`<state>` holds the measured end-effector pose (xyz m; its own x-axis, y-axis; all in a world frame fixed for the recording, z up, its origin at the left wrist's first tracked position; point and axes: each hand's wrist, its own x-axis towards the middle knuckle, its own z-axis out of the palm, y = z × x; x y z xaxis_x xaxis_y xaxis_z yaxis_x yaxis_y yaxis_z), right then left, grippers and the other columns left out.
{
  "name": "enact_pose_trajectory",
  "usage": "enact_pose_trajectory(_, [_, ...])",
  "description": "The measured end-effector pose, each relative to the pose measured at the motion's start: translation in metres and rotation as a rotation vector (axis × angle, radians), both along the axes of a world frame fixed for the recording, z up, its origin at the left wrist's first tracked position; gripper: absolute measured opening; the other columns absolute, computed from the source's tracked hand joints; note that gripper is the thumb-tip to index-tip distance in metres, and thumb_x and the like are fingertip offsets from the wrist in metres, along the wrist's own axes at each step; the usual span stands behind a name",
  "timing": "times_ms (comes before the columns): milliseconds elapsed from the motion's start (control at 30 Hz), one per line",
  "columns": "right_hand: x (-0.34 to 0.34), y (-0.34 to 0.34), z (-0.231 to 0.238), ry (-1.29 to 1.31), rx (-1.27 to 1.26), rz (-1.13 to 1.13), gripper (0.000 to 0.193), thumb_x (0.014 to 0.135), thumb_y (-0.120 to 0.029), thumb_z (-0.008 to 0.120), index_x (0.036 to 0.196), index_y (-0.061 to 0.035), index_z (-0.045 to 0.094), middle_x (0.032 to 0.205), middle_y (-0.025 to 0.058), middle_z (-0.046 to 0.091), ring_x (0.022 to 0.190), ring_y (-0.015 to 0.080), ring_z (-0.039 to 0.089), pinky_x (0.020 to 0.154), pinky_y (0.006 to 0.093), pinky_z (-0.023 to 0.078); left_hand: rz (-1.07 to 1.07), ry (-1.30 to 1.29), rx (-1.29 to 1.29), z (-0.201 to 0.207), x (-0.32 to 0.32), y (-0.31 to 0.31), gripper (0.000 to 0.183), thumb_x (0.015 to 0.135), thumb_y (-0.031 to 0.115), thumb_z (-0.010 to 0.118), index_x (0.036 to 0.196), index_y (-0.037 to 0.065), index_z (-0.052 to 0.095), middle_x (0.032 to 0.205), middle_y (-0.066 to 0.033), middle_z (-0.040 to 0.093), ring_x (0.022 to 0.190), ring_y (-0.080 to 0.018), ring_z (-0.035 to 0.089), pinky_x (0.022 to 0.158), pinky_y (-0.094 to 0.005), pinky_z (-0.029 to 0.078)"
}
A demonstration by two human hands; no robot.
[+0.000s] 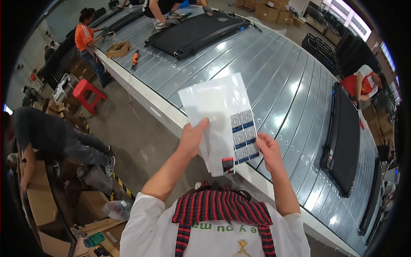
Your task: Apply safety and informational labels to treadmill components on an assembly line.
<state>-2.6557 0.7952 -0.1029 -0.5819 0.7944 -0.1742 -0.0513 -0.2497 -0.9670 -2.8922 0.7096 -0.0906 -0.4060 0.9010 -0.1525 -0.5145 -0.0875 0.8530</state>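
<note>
Several white paper sheets (pixel 209 100) are held up in front of me, over the near edge of a metal-topped table (pixel 274 73). My left hand (pixel 193 136) grips them at their left side, thumb on top. At the right, a sheet of square silver-and-blue stickers (pixel 244 135) shows from under the white paper. The fingers of my right hand (pixel 269 150) pinch that sticker sheet by its right edge. A small red and black print patch marks the bottom of the papers.
Long black panels (pixel 199 32) (pixel 342 137) lie on the table, with an orange power tool (pixel 135 59) near its left edge. A red stool (pixel 88 95) stands on the floor. Co-workers are at the far side, right and left; one bends over a cardboard box (pixel 40 192).
</note>
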Motion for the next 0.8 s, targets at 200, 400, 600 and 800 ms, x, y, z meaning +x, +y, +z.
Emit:
enact_pose_trajectory(200, [-0.057, -0.020, 0.026, -0.107, 0.557, -0.309, 0.026, 0.078, -0.007, 0.058, 0.101, 0.0016, 0.053, 0.093, 0.0087, 0.058, 0.088, 0.0114, 0.053, 0.077, 0.0268, 0.043, 0.135, 0.036, 0.052, 0.002, -0.013, -0.016, 0.043, 0.082, 0.023, 0.058, 0.113, -0.003, 0.046, 0.105, -0.0083, 0.054, 0.093, -0.0158, 0.051, 0.083, -0.0291, 0.040])
enact_pose_trajectory(400, [-0.083, -0.015, 0.027, 0.058, 0.005, 0.190, 0.016, 0.078, -0.007, 0.060, 0.091, -0.0003, 0.055, 0.081, 0.0024, 0.058, 0.071, 0.0075, 0.053, 0.068, 0.0203, 0.043, 0.152, 0.050, 0.011, 0.015, -0.009, -0.008, 0.051, 0.078, 0.031, 0.063, 0.111, -0.004, 0.047, 0.102, -0.0084, 0.055, 0.090, -0.0161, 0.052, 0.080, -0.0295, 0.041])
enact_pose_trajectory(600, [-0.097, 0.009, 0.030, 0.077, 0.097, -0.002, 0.012, 0.078, -0.005, 0.059, 0.089, 0.0002, 0.054, 0.076, 0.0027, 0.059, 0.065, 0.0055, 0.053, 0.057, 0.0178, 0.042, 0.048, 0.044, -0.057, -0.022, 0.025, -0.005, 0.043, 0.077, 0.022, 0.065, 0.108, -0.003, 0.049, 0.100, -0.0077, 0.056, 0.088, -0.0153, 0.053, 0.078, -0.0280, 0.043])
enact_pose_trajectory(800, [-0.075, 0.008, 0.014, -0.302, 0.863, -0.188, 0.019, 0.071, -0.013, 0.066, 0.080, -0.0025, 0.054, 0.067, 0.0057, 0.054, 0.059, 0.0156, 0.051, 0.055, 0.0269, 0.042, 0.128, -0.029, -0.052, -0.017, 0.037, 0.013, 0.040, 0.077, 0.021, 0.065, 0.106, -0.003, 0.051, 0.097, -0.0073, 0.057, 0.084, -0.0145, 0.054, 0.074, -0.0271, 0.044])
